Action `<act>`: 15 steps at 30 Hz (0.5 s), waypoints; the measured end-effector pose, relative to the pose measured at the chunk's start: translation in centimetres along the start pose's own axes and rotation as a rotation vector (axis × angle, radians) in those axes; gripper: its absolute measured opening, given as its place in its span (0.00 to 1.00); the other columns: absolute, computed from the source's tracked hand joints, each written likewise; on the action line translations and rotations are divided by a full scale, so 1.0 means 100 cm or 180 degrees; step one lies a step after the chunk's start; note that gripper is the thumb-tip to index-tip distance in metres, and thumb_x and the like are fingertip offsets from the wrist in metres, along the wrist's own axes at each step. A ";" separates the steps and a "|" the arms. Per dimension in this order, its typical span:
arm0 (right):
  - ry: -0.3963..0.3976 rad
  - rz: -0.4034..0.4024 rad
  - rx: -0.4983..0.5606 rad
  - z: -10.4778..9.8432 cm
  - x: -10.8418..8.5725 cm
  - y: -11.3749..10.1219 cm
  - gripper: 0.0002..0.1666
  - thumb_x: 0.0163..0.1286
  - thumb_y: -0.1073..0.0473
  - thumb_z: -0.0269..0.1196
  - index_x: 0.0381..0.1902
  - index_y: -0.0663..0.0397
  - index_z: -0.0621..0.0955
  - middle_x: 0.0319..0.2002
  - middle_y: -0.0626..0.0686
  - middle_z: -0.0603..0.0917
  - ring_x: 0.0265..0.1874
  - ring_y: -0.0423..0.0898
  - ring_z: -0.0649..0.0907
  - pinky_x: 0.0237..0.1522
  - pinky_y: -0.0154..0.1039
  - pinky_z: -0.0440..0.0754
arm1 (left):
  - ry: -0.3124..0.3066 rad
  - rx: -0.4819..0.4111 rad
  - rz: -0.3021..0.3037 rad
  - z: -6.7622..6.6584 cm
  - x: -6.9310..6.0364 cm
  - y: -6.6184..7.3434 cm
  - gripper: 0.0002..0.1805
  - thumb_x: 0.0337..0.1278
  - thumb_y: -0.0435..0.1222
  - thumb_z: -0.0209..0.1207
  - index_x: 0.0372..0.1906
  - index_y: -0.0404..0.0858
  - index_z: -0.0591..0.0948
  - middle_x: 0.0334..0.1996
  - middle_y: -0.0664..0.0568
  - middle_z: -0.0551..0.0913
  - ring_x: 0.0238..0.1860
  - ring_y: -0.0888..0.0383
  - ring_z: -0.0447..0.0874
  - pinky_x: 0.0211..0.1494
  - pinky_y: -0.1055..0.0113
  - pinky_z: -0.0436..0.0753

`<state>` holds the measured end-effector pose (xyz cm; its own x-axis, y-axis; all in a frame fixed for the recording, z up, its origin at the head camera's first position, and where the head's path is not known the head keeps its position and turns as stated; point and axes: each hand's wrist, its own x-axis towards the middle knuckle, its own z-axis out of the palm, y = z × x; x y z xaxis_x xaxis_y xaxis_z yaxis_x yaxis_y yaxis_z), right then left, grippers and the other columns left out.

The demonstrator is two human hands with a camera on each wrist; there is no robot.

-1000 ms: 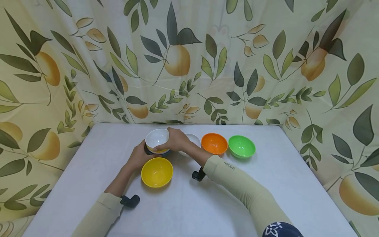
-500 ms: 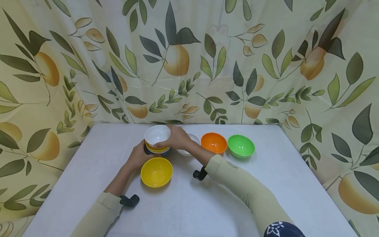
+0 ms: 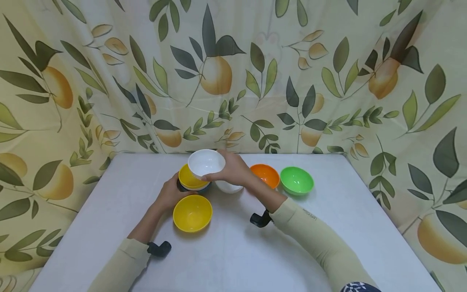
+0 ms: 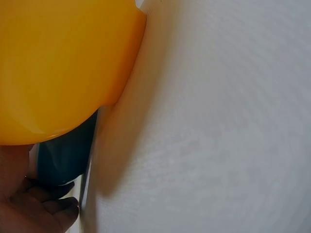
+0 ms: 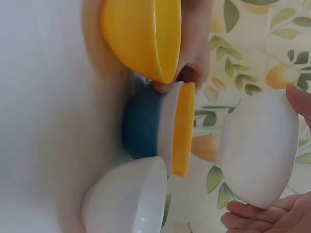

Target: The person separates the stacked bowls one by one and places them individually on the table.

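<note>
White bowl (image 3: 206, 162), leaf-patterned cream backdrop (image 3: 240, 69)

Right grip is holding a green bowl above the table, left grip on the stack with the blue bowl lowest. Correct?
Not green: the right grip holds a white bowl above the table, as the right wrist view shows. The left grip is on the stack, blue bowl lowest.

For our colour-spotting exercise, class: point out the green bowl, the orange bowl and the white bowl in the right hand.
Green bowl (image 3: 297, 179): head view, on its inside.
Orange bowl (image 3: 268, 174): head view, on its visible inside.
Held white bowl (image 5: 257, 150): right wrist view, on its outer wall.
</note>
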<state>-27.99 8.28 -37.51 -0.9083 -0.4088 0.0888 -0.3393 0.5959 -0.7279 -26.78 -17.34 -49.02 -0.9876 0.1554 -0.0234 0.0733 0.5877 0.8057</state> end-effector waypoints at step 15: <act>-0.0096 0.0181 -0.0053 -0.016 -0.057 0.007 0.56 0.48 0.37 0.83 0.72 0.51 0.75 0.58 0.51 0.84 0.54 0.52 0.82 0.51 0.49 0.88 | 0.0002 0.0064 -0.0047 0.001 0.003 -0.004 0.62 0.53 0.54 0.78 0.83 0.33 0.56 0.78 0.35 0.65 0.78 0.37 0.62 0.80 0.38 0.58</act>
<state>-23.44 12.09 -37.43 -0.9185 -0.3945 0.0271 -0.2918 0.6300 -0.7197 -27.05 -17.44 -49.45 -0.9887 0.1460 -0.0349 0.0615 0.6058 0.7932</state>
